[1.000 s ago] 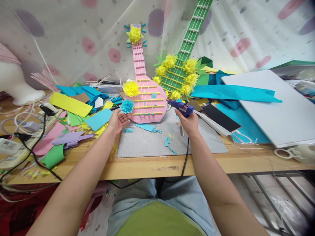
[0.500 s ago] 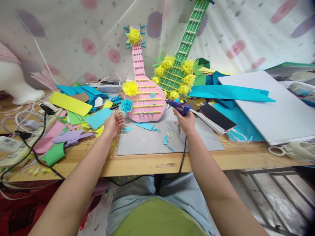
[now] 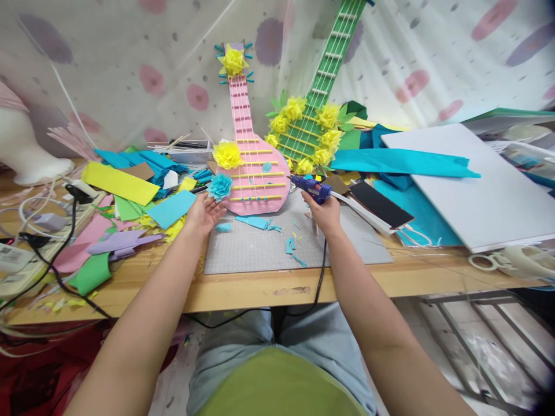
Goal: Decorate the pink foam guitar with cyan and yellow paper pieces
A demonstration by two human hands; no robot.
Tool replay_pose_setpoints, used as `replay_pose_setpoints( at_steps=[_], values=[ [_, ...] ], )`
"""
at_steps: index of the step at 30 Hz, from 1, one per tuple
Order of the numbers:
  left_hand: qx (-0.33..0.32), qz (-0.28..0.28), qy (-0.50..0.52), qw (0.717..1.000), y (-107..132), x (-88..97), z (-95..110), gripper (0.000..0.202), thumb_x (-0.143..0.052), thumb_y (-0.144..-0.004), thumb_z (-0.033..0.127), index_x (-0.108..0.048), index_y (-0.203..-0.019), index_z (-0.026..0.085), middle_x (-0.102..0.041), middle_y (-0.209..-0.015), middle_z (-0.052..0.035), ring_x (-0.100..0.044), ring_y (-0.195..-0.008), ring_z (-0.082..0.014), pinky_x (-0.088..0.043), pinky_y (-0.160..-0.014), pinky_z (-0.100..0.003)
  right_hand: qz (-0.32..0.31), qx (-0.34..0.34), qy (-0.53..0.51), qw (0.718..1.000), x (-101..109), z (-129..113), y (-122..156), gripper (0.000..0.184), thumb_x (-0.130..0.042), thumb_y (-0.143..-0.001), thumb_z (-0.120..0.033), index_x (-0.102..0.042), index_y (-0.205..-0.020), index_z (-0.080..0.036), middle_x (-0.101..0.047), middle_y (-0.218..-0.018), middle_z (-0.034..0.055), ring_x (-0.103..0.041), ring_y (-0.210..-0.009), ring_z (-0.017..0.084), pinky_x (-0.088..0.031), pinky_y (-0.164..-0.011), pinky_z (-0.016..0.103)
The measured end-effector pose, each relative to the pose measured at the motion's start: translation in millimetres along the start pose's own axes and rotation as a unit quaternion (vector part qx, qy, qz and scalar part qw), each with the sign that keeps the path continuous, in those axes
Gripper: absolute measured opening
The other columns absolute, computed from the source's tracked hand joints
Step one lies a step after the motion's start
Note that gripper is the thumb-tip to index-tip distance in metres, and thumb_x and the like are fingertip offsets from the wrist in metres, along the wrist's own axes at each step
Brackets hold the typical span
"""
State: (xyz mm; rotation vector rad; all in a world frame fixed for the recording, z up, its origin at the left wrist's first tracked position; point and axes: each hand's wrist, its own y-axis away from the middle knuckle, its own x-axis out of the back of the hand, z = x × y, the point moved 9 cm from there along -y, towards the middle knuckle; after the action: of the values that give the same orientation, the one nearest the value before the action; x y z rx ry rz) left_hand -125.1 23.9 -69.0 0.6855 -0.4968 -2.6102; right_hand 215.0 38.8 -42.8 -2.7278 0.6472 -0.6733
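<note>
My right hand is wrapped round a blue glue gun, its nozzle pointing left at the edge of a pink paper guitar. The gun's black cord hangs over the table's front edge. My left hand is open with the palm up, its fingertips just below a teal paper flower at the guitar's left side. A yellow paper flower sits on the guitar's body above it. The guitar lies partly on a grey cutting mat.
A green paper guitar with yellow flowers leans behind. Coloured paper scraps pile at the left, with cables and a power strip. A black phone, teal paper and a white board lie right; scissors lie far right.
My left hand dropped away from the teal flower, then came back up to it. The right hand and glue gun stayed by the guitar's edge.
</note>
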Motion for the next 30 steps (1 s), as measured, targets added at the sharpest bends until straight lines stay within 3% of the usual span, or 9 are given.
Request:
replay_pose_setpoints(
  at_steps=[5,19,25,30],
  values=[
    [0.047,-0.022,0.055,0.997,2,-9.1,-3,0.026,-0.037,-0.089,0.025,-0.054,-0.072,0.013,-0.065,-0.07,-0.0079,-0.065,-0.063,-0.012,-0.052,-0.053,-0.017,0.0,-0.006,-0.006,1.0,1,0,0,0.048,-0.061,-0.064,-0.06,-0.067,-0.071,-0.013,-0.065,-0.063,0.0065,-0.062,-0.068,0.023,-0.046,-0.068,0.034],
    [0.05,-0.04,0.138,0.988,4,-11.4,-8,0.021,-0.038,-0.088,0.024,-0.056,-0.086,0.013,-0.066,-0.074,-0.0077,-0.066,-0.068,-0.0121,-0.053,-0.053,-0.016,0.007,0.003,-0.008,1.0,1,-1,0,0.049,-0.061,-0.063,-0.061,-0.069,-0.073,-0.014,-0.066,-0.065,0.0066,-0.062,-0.069,0.023,-0.047,-0.067,0.034],
    [0.059,-0.052,0.145,0.986,4,-11.7,-11,0.023,-0.034,-0.09,0.028,-0.05,-0.079,0.016,-0.066,-0.077,-0.0072,-0.066,-0.071,-0.0108,-0.053,-0.056,-0.015,0.001,-0.001,-0.009,1.0,0,-2,1,0.048,-0.061,-0.063,-0.06,-0.068,-0.073,-0.013,-0.067,-0.067,0.0076,-0.062,-0.069,0.023,-0.047,-0.068,0.034],
    [0.061,-0.069,0.117,0.989,6,-14.7,-11,0.022,-0.033,-0.09,0.027,-0.051,-0.083,0.015,-0.066,-0.079,-0.009,-0.067,-0.072,-0.0118,-0.052,-0.055,-0.015,-0.004,0.007,-0.012,1.0,-1,-1,0,0.05,-0.06,-0.064,-0.06,-0.068,-0.075,-0.013,-0.067,-0.07,0.0089,-0.063,-0.072,0.023,-0.046,-0.069,0.034]
  ],
)
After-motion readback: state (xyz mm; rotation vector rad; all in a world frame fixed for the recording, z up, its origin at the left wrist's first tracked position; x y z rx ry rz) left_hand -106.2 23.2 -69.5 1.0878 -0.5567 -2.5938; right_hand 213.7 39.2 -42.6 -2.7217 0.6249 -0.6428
